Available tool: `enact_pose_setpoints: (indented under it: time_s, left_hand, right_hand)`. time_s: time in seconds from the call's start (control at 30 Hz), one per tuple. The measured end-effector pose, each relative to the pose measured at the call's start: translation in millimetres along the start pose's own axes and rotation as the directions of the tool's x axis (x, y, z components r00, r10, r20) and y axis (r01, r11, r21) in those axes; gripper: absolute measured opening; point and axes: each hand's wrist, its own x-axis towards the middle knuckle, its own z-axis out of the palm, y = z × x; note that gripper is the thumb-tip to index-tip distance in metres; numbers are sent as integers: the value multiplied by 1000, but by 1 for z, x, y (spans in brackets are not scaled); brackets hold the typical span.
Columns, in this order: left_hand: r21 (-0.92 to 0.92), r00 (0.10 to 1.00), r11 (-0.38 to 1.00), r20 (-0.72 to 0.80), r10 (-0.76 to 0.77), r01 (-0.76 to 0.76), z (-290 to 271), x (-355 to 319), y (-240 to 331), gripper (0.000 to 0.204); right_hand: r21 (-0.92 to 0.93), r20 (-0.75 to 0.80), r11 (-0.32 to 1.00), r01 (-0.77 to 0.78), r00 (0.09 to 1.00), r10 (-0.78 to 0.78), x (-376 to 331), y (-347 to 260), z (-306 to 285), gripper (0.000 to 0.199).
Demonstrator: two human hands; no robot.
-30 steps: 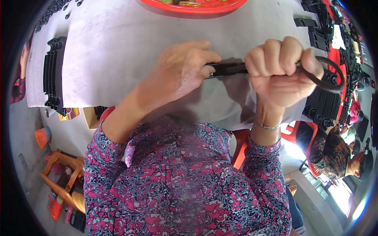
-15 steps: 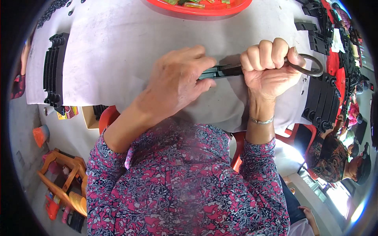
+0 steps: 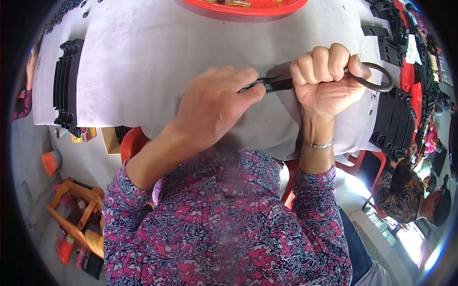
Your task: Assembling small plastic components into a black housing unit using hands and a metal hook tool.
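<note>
Over the pale cloth (image 3: 143, 62), my left hand (image 3: 210, 102) pinches a slim dark part (image 3: 279, 86), between my 2 hands, probably to steady it; my right hand (image 3: 327, 78) clenches a looped dark tool (image 3: 381, 89), presumably for firm control.

The place looks like a workshop: ribbed black parts (image 3: 66, 90) stand along the pale tabletop (image 3: 143, 52) at frame left and right, small dark pieces (image 3: 57, 17) cluster upper left, and another person (image 3: 398, 195) appears lower right.
</note>
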Motion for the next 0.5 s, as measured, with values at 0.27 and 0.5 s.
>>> enact_pose_setpoints:
  time_s: [0.27,0.5]
  left_hand:
    - [13,998,1000,59,-13,12,1,2,2,35]
    - [30,997,1000,80,-4,1,2,4,1,39]
  right_hand:
    - [4,-10,1000,3,1000,-3,0,1,-1,46]
    - [39,20,999,1,1000,-2,3,2,-4,45]
